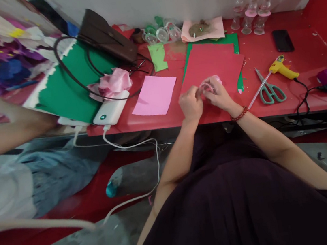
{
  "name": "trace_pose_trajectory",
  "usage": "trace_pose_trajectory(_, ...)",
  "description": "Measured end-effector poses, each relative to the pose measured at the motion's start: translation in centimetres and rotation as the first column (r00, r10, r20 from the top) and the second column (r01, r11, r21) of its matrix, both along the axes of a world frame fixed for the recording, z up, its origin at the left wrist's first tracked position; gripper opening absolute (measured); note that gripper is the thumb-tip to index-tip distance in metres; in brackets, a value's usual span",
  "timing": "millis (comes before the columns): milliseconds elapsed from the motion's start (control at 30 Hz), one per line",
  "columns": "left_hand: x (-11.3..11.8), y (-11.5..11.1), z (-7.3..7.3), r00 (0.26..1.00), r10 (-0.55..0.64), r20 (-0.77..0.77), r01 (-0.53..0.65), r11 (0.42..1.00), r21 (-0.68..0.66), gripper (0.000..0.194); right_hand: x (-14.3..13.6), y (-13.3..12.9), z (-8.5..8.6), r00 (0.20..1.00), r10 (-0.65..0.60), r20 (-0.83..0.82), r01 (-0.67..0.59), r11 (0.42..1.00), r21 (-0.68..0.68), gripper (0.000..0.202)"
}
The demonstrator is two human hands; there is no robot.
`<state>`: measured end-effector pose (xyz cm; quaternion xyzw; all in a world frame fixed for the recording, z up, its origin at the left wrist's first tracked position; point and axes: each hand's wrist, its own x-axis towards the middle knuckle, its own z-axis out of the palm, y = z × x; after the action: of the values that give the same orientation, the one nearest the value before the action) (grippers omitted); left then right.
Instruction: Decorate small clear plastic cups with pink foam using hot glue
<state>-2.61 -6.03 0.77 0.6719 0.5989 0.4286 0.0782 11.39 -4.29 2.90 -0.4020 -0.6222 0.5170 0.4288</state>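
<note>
My right hand (pixel 219 97) is closed around a small clear, pink-edged plastic piece (pixel 207 86), round and cup-like; its exact kind is hard to make out. From the other side, my left hand (pixel 190 103) pinches at its edge, fingertips close together. Both hands are over the front part of a red paper sheet (pixel 208 64), which lies on a green sheet (pixel 234 38). A pink paper sheet (pixel 155 95) lies to the left of my left hand. To the right of my right hand are scissors (pixel 271 92) and a yellow glue gun (pixel 282 68) with a glue stick in it.
Strings of clear plastic cups (pixel 252 7) hang or stand at the back right. A phone (pixel 282 40), a brown bag (pixel 107 36), a white power bank (pixel 111 110) with a cable and pink ribbon (pixel 111 83) are on the table. Another person's arm (pixel 6 121) reaches in at left.
</note>
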Motion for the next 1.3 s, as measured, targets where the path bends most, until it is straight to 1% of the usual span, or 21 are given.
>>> trace_pose_trajectory(100, -1.1, 0.6, 0.4, 0.987, -0.069, -0.144, 0.071, 0.997, 0.011, 0.020, -0.1, 0.7, -0.3, 0.998, -0.057, -0.028, 0.056, 0.997, -0.053, 0.016)
trace_pose_trajectory(167, -1.5, 0.8, 0.6, 0.980, -0.095, -0.178, 0.096, 0.995, 0.001, 0.019, -0.1, 0.9, -0.5, 0.997, -0.064, -0.039, 0.059, 0.992, -0.108, 0.013)
trace_pose_trajectory(300, -1.3, 0.9, 0.6, 0.982, -0.091, -0.164, 0.092, 0.996, 0.001, 0.020, 0.0, 1.1, -0.3, 0.994, -0.094, -0.061, 0.080, 0.978, -0.195, 0.012)
trace_pose_trajectory(467, -0.9, 1.0, 0.5, 0.988, -0.084, -0.132, 0.084, 0.996, -0.007, 0.017, 0.0, 1.4, -0.1, 0.991, -0.115, -0.068, 0.095, 0.965, -0.246, 0.008)
trace_pose_trajectory(533, -1.1, 1.2, 0.5, 0.991, -0.085, -0.104, 0.084, 0.996, -0.014, 0.017, -0.1, 1.4, 0.0, 0.992, -0.105, -0.065, 0.086, 0.964, -0.252, 0.007)
trace_pose_trajectory(600, -1.4, 1.5, 0.4, 0.996, -0.072, -0.044, 0.071, 0.997, -0.014, 0.019, -0.1, 1.3, 0.1, 0.995, -0.078, -0.056, 0.061, 0.966, -0.251, 0.006)
trace_pose_trajectory(700, -1.8, 2.1, 0.3, 0.993, -0.008, 0.121, 0.010, 1.000, -0.014, 0.024, 0.0, 1.0, 0.3, 0.999, -0.034, -0.036, 0.025, 0.972, -0.235, 0.004)
trace_pose_trajectory(733, -1.8, 2.2, 0.3, 0.984, -0.005, 0.178, 0.008, 1.000, -0.020, 0.025, 0.0, 0.9, 0.4, 0.999, -0.035, -0.039, 0.025, 0.973, -0.231, 0.005)
trace_pose_trajectory(833, -2.0, 2.1, 0.3, 0.958, -0.064, 0.278, 0.078, 0.996, -0.039, 0.024, 0.2, 0.7, 0.8, 0.995, -0.065, -0.076, 0.044, 0.968, -0.247, 0.005)
trace_pose_trajectory(867, -2.3, 1.7, 0.4, 0.953, -0.077, 0.292, 0.092, 0.995, -0.037, 0.025, 0.3, 0.7, 0.9, 0.993, -0.076, -0.087, 0.051, 0.964, -0.261, 0.006)
trace_pose_trajectory(933, -3.3, 0.2, 0.7, 0.951, -0.050, 0.306, 0.056, 0.998, -0.013, 0.027, 0.5, 0.6, 1.1, 0.992, -0.087, -0.096, 0.056, 0.957, -0.286, 0.007)
trace_pose_trajectory(1033, -6.6, -3.4, 1.4, 0.948, 0.092, 0.305, -0.105, 0.994, 0.027, 0.029, 0.8, 0.5, 1.4, 0.991, -0.092, -0.097, 0.058, 0.951, -0.304, 0.009)
trace_pose_trajectory(1100, -9.3, -6.2, 2.0, 0.941, 0.164, 0.296, -0.172, 0.985, -0.001, 0.027, 0.9, 0.4, 1.5, 0.993, -0.077, -0.094, 0.045, 0.951, -0.305, 0.010)
trace_pose_trajectory(1167, -11.5, -8.4, 2.7, 0.954, 0.215, 0.211, -0.196, 0.975, -0.105, 0.023, 0.9, 0.4, 1.5, 0.994, -0.067, -0.091, 0.037, 0.953, -0.299, 0.010)
trace_pose_trajectory(1233, -12.4, -9.5, 3.4, 0.962, 0.239, 0.128, -0.209, 0.955, -0.210, 0.020, 0.8, 0.4, 1.5, 0.994, -0.060, -0.088, 0.033, 0.958, -0.285, 0.010)
trace_pose_trajectory(1267, -12.1, -9.5, 3.6, 0.972, 0.212, 0.101, -0.184, 0.955, -0.234, 0.020, 0.7, 0.4, 1.5, 0.994, -0.057, -0.090, 0.030, 0.961, -0.276, 0.010)
trace_pose_trajectory(1300, -11.4, -9.2, 3.8, 0.984, 0.157, 0.084, -0.134, 0.963, -0.236, 0.021, 0.7, 0.5, 1.5, 0.994, -0.051, -0.095, 0.023, 0.963, -0.270, 0.012)
